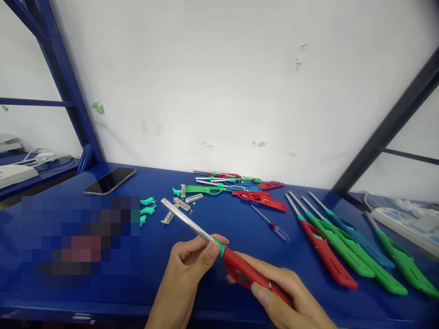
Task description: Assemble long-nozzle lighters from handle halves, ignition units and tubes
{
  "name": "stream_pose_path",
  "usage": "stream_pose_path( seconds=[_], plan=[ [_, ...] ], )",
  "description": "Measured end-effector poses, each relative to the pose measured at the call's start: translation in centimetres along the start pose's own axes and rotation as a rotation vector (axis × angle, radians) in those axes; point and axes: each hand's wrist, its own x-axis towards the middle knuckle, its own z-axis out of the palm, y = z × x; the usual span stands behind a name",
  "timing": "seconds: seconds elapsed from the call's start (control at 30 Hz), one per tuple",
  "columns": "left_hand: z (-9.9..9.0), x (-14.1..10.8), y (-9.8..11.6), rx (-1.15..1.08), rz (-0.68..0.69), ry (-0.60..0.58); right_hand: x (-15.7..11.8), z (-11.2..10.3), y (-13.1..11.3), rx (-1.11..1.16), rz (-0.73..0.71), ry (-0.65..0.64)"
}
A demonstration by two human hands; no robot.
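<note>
A long-necked lighter with a red handle [252, 273] and a silver metal tube [188, 221] is held tilted over the blue table, its tube pointing up and left. My left hand [192, 267] pinches the green collar where tube meets handle. Around the red handle my right hand [279, 285] is closed, the thumb along its near side. Beyond the tube lie clear plastic fuel tanks [182, 204] and small green trigger pieces [148, 210]. A screwdriver [274, 226] with a clear purplish handle rests to the right of the tube.
Several whole lighters [324, 251] in red, green and blue lie at the right. Opened red, green and blue lighter halves [260, 198] are heaped near the wall. A phone [110, 181] lies at the back left. The left front area is pixelated. Blue frame posts [70, 82] flank the table.
</note>
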Motion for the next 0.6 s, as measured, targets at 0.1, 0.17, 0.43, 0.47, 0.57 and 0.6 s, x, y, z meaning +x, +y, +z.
stream_pose_path(
  seconds=[0.1, 0.17, 0.43, 0.47, 0.57, 0.6],
  plan=[
    [0.1, 0.0, 0.1, 0.029, -0.002, 0.040, 0.3, 0.1, -0.2, 0.009, -0.005, -0.051],
    [0.2, 0.0, 0.0, 0.037, -0.002, 0.033, 0.4, 0.2, -0.5, -0.009, -0.014, -0.036],
    [0.4, 0.3, -0.1, 0.063, -0.006, 0.032, -0.4, 0.8, -0.3, -0.033, 0.061, 0.060],
    [0.5, 0.4, -0.1, 0.087, -0.025, 0.041, -0.6, 0.9, 0.0, -0.016, 0.099, 0.071],
    [0.6, 0.4, -0.4, 0.194, -0.052, 0.056, -0.6, 1.1, 0.9, 0.083, 0.188, 0.110],
    [0.5, 0.5, -0.6, 0.223, -0.041, 0.054, -0.5, 1.0, 1.1, 0.135, 0.191, 0.105]
  ],
)
